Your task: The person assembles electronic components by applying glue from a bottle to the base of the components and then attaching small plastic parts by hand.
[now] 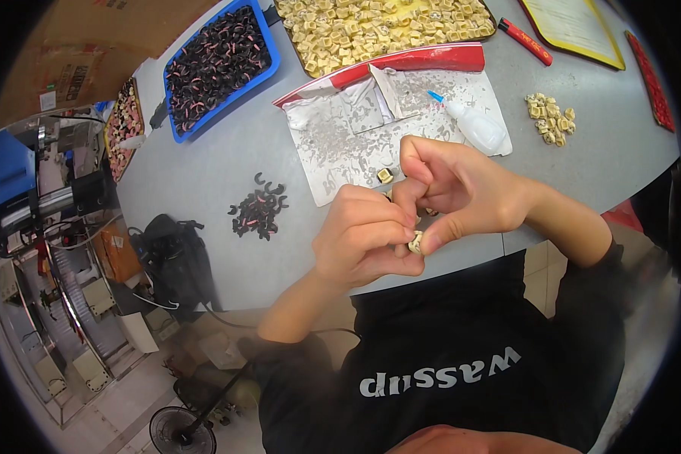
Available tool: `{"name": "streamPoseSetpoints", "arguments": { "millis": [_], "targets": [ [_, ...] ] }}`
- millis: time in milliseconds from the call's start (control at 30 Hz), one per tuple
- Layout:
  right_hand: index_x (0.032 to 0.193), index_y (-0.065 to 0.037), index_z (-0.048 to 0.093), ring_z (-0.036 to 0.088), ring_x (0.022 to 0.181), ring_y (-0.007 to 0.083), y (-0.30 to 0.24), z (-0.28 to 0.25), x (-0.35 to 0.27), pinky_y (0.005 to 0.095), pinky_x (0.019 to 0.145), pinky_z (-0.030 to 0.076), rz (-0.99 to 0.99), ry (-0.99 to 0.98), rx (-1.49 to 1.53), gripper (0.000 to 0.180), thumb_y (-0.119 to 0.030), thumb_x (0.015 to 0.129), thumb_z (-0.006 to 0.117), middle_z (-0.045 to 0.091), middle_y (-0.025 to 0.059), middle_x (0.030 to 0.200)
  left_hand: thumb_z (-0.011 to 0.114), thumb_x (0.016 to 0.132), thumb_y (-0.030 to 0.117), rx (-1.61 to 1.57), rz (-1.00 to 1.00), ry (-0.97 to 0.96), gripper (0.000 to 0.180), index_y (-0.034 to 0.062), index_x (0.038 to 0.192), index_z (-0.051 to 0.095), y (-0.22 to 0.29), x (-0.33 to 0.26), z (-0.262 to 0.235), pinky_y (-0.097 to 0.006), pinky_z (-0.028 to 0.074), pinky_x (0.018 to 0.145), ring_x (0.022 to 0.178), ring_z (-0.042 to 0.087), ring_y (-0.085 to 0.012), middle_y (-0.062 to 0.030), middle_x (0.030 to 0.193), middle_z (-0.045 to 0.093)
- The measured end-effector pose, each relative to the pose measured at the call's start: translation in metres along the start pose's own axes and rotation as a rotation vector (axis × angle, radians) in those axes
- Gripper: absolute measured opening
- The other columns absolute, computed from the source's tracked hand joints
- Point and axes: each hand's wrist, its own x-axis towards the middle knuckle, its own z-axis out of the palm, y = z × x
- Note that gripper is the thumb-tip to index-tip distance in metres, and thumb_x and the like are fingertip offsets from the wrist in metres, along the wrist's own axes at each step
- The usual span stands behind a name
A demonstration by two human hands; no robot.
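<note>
Left hand (367,236) and right hand (480,185) meet at the fingertips, pinching a small cream piece (415,242) between them. Just beyond the hands: dark-and-cream piece (385,175) on a grey-smeared white sheet (314,155). Beyond right hand, near: squeeze bottle (480,130), blue tip. Right of right hand: loose cream heap (550,121). Left of left hand: pile of black curved pieces (257,212); farther beyond it, blue tray (227,107) filled with black and pink pieces.

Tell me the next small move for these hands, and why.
Perhaps press the small cream piece gently: the left hand and right hand meet around it, while the squeeze bottle lies on the stained white sheet, out of either grip.
</note>
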Motion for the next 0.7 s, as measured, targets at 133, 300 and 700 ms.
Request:
{"name": "streamPoseSetpoints", "arguments": {
  "millis": [133, 300, 700],
  "targets": [
    [0.088, -0.010, 0.028, 0.060, 0.086, 0.0197, 0.001, -0.001, 0.000, 0.0289, 0.080, 0.047, -0.028, -0.008, -0.025, 0.052, 0.006, 0.072, 0.075, 0.057, 0.0121, 0.087, 0.086, 0.059, 0.013, 0.032, 0.012, -0.025, 0.042, 0.0091, 0.091, 0.060, 0.001, 0.001, -0.001, -0.028, 0.045, 0.066, 0.078, 0.056, -0.0186, -0.0022, 0.089, 0.062],
    [0.088, -0.010, 0.028, 0.060, 0.087, 0.0198, 0.001, -0.001, 0.000, 0.0287, 0.080, 0.047, -0.022, -0.001, -0.035, 0.053, 0.006, 0.072, 0.075, 0.058, 0.0120, 0.087, 0.086, 0.059, 0.012, 0.050, 0.011, -0.019, 0.041, 0.0090, 0.090, 0.060, 0.000, 0.001, -0.001, -0.027, 0.045, 0.065, 0.077, 0.057, -0.0189, -0.0022, 0.089, 0.062],
    [0.100, -0.005, 0.050, 0.055, 0.083, 0.0175, -0.018, -0.003, -0.002, 0.0281, 0.075, 0.043, -0.348, 0.213, -0.787, 0.022, -0.007, 0.083, 0.065, 0.058, 0.0080, 0.093, 0.070, 0.064, -0.004, -0.528, -0.404, 0.062, 0.034, -0.0006, 0.094, 0.055, -0.011, 0.005, 0.001, -0.029, 0.045, 0.077, 0.084, 0.055, -0.0173, -0.0097, 0.090, 0.058]
  ]
}}
